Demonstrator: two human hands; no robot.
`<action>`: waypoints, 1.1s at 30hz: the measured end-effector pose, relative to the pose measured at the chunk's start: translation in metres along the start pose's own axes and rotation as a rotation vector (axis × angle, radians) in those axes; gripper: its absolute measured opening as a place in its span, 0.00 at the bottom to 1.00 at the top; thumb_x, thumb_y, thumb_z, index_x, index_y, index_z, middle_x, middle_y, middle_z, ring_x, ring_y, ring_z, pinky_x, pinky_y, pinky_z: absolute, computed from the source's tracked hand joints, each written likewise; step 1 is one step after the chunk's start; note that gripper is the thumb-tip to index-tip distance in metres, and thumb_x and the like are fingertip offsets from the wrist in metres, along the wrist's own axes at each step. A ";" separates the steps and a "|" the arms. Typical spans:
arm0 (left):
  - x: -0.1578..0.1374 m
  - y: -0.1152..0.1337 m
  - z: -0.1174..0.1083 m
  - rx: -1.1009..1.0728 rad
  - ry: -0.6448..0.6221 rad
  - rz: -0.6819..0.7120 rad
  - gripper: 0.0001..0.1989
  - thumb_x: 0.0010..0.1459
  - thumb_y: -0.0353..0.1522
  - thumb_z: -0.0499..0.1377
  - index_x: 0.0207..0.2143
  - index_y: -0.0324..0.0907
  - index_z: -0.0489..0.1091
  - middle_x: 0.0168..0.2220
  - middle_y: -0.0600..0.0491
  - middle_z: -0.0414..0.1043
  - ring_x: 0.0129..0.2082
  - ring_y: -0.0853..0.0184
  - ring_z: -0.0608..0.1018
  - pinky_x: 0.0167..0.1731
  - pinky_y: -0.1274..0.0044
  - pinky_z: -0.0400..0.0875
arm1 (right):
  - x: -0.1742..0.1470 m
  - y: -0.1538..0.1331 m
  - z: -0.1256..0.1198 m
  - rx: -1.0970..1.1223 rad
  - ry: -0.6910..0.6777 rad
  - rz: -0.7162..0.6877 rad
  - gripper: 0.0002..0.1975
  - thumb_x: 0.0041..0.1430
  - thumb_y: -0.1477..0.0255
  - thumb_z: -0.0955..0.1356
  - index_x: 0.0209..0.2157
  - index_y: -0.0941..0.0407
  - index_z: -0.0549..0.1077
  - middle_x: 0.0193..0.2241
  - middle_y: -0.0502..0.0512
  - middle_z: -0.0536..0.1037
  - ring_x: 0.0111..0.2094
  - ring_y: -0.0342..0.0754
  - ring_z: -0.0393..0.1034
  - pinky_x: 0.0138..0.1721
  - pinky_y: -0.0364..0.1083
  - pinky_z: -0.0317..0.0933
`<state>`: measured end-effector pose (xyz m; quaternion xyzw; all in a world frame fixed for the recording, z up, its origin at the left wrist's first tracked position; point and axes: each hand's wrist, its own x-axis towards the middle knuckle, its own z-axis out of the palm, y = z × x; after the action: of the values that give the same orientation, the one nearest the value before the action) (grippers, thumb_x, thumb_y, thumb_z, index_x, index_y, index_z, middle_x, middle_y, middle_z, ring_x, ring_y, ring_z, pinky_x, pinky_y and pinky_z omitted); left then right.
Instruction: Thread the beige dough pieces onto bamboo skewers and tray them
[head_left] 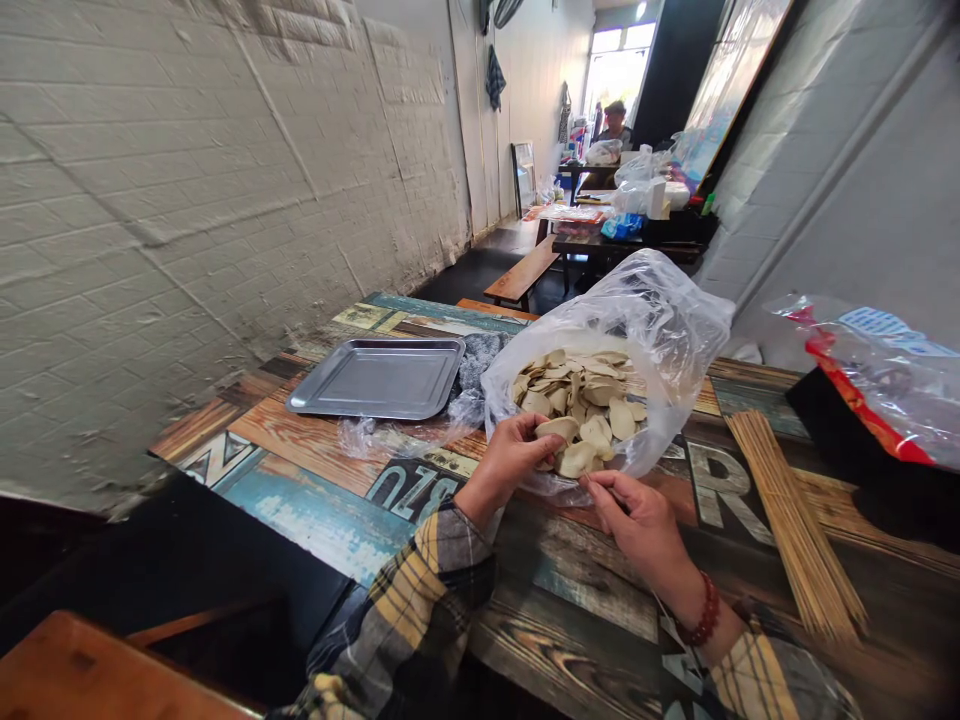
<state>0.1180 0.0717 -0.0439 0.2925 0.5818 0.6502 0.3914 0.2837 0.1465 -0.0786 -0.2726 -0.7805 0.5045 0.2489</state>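
My left hand (512, 462) is closed on a pale, flat oval slice (559, 428) at the near side of an open clear plastic bag (660, 300). Inside the bag lies a heap of similar beige slices (577, 385); their exact kind is unclear. At the bag's near rim, my right hand (637, 520) pinches a thin bamboo skewer, mostly hidden by the hand, its tip close to a slice (579, 460) at the front. A thin pale length of it shows below the palm. A bundle of bamboo skewers (795, 530) lies on the table to the right.
A metal tray (379, 380) rests on the patterned table (315, 510) at left, beside crumpled clear plastic (367, 437). At right stands a black box (847, 430) with red-and-clear packaging (892, 380). Farther back are a bench (523, 270), loaded tables and a seated person (615, 125).
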 end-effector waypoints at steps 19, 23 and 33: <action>-0.001 -0.004 -0.004 -0.160 -0.021 -0.070 0.20 0.42 0.44 0.67 0.24 0.36 0.69 0.20 0.59 0.63 0.17 0.78 0.64 0.19 0.82 0.57 | -0.002 0.003 -0.003 -0.004 -0.006 -0.003 0.21 0.57 0.56 0.65 0.35 0.58 0.80 0.14 0.47 0.68 0.17 0.42 0.61 0.20 0.41 0.57; -0.001 -0.002 -0.003 -0.202 -0.031 -0.092 0.19 0.41 0.43 0.67 0.24 0.36 0.69 0.19 0.59 0.62 0.17 0.78 0.63 0.18 0.82 0.57 | -0.003 0.003 -0.004 -0.039 0.018 -0.013 0.20 0.57 0.56 0.65 0.35 0.57 0.80 0.14 0.47 0.68 0.17 0.43 0.63 0.21 0.41 0.58; -0.002 0.001 -0.002 -0.216 -0.012 -0.091 0.16 0.40 0.41 0.66 0.22 0.37 0.69 0.19 0.59 0.62 0.17 0.78 0.63 0.19 0.82 0.58 | -0.003 0.006 -0.005 -0.034 0.020 -0.014 0.19 0.57 0.57 0.66 0.36 0.57 0.80 0.14 0.47 0.69 0.17 0.43 0.63 0.21 0.41 0.59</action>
<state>0.1176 0.0689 -0.0433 0.2257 0.5188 0.6888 0.4532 0.2900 0.1498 -0.0825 -0.2764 -0.7882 0.4868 0.2557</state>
